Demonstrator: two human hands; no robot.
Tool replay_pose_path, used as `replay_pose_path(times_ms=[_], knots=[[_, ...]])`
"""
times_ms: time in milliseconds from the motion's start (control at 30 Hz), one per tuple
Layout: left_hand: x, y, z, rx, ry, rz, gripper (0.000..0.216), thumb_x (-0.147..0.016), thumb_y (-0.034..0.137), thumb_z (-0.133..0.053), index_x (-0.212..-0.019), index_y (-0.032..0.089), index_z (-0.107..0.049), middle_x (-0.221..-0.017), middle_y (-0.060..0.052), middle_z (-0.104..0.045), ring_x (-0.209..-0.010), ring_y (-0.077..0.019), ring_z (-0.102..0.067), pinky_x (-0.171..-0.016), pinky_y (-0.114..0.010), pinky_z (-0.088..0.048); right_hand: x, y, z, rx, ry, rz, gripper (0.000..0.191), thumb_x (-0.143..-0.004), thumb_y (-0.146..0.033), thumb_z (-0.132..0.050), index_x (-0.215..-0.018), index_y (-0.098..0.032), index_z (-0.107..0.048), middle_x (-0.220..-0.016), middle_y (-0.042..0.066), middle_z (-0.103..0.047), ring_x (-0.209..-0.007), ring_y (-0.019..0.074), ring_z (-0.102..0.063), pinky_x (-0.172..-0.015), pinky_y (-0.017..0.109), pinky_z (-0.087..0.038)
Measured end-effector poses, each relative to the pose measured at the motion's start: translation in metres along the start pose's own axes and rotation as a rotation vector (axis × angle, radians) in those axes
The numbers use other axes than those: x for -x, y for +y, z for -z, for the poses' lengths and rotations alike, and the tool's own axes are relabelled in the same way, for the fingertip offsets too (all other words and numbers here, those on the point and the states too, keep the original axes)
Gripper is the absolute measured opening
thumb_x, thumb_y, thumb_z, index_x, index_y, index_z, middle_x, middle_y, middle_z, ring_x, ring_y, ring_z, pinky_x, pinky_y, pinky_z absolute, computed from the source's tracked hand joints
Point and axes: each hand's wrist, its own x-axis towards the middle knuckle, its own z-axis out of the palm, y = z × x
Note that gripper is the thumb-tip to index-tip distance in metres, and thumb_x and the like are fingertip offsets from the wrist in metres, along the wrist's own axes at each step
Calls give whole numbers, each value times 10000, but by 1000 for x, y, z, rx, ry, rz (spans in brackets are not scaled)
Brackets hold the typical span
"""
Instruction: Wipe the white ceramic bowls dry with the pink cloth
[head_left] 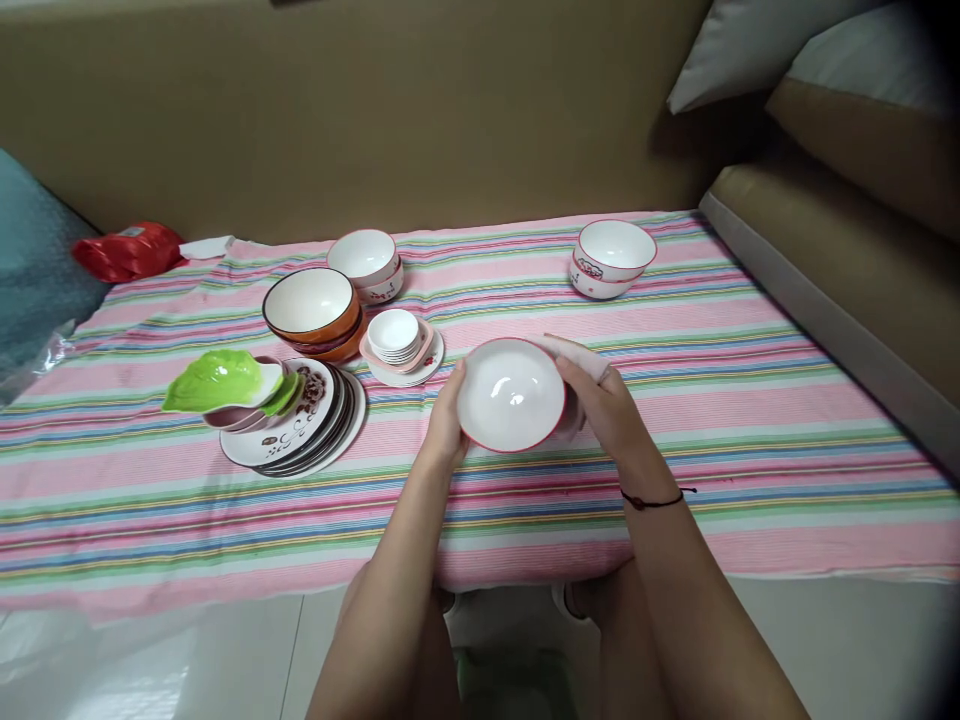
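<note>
A white bowl with a thin red rim (511, 395) is held up over the striped cloth, its inside tilted toward me. My left hand (448, 418) grips its left side, thumb at the rim. On the other side, my right hand (600, 400) has its thumb by the rim and its fingers closed around a pale, thin cloth or wipe (577, 355) behind the bowl. Part of that cloth is hidden by the bowl and hand. Farther back to the right, similar red-rimmed bowls (615, 245) stand stacked.
At left are stacked plates (337, 435), a green leaf-shaped dish (221, 380), brown bowls (311, 305), small white dishes (394, 335) and red-rimmed bowls (365, 258). A red shiny package (129, 250) lies far left. The striped cloth (750, 400) meets a sofa (825, 270) at right.
</note>
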Motion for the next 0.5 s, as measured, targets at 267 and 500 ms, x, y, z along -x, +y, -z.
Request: replay_pose_path(times_ms=[267,500], knots=[[7,13,-1,165,113,148,495,-900,513,-497,-1289,221,-585,-1054,-83,-741,-888,-264,-700,-794,-403,-567,0,-4,-3,-292,126,-27,474,-670,-291,-770,-1133,-252,-674,-994,17,-740,-1000,260,-656,-795,373,-559],[9,16,-4,46,120,219,362,-916,383,-505,-1098,125,-683,-932,-97,-763,-859,-235,-711,-781,-315,-560,-6,-3,3,-138,203,-7,338,-728,-309,-690,-1060,-256,-723,-1002,-3,-735,-1006,247,-660,-824,357,-552]])
